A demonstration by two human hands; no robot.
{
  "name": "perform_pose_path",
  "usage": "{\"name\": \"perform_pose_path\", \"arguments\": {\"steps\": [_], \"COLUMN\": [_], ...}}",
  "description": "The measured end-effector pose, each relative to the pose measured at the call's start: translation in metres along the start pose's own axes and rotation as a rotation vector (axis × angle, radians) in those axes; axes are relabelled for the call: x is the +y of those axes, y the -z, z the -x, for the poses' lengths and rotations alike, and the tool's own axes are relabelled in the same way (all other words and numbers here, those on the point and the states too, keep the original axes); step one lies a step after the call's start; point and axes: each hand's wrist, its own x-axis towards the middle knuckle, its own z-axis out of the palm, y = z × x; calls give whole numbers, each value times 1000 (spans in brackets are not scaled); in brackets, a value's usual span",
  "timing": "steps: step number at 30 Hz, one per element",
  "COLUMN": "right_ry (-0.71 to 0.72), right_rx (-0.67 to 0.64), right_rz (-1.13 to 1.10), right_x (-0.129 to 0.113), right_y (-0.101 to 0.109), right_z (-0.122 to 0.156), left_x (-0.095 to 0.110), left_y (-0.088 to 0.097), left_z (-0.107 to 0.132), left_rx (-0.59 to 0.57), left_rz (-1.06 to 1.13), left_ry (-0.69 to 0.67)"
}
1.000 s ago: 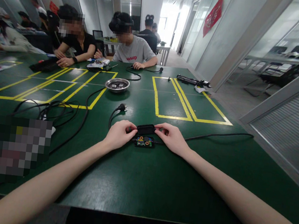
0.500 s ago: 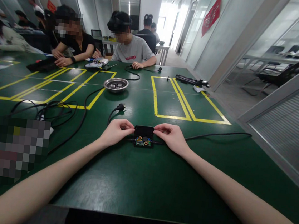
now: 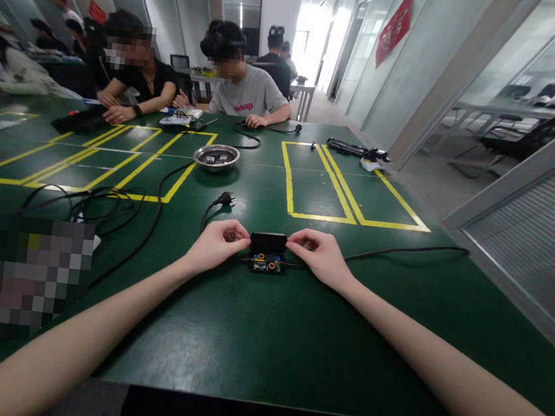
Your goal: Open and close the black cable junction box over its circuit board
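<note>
Table (image 3: 181, 350), one and green, stretches beneath our left hand (image 3: 218, 244) and right hand (image 3: 319, 256) and well ahead of them. One metal bowl (image 3: 214, 167) stands farther off, ahead of the left hand, holding small metal parts (image 3: 217, 159) we cannot count surely. Our hands face each other, thumbs and fingertips drawn into a pinch, each gripping one end of a single black cover (image 3: 268, 243). It is held directly between them, long axis running from left hand to right, neither hand nearer. One uncovered black case (image 3: 267, 271) sits just on our side of the cover, roughly parallel; whether they touch, we cannot tell. One plug (image 3: 226, 199) lies just beyond the left hand. Inside the case show two copper-coloured rings (image 3: 271, 266).
</note>
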Motion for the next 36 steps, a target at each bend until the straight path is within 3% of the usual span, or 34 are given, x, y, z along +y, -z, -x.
{"name": "perform_pose_path", "arguments": {"steps": [16,27,36], "right_ry": [21,105,212], "right_rx": [-48,-202,-314], "right_rz": [3,4,51], "right_x": [-5,-12,-9], "right_y": [2,13,15], "right_z": [4,9,11], "left_x": [6,9,9], "left_y": [3,3,4], "left_z": [2,4,6], "left_rx": [-53,-111,-140], "left_rz": [-38,-58,-127], "left_ry": [-9,19,-34]}}
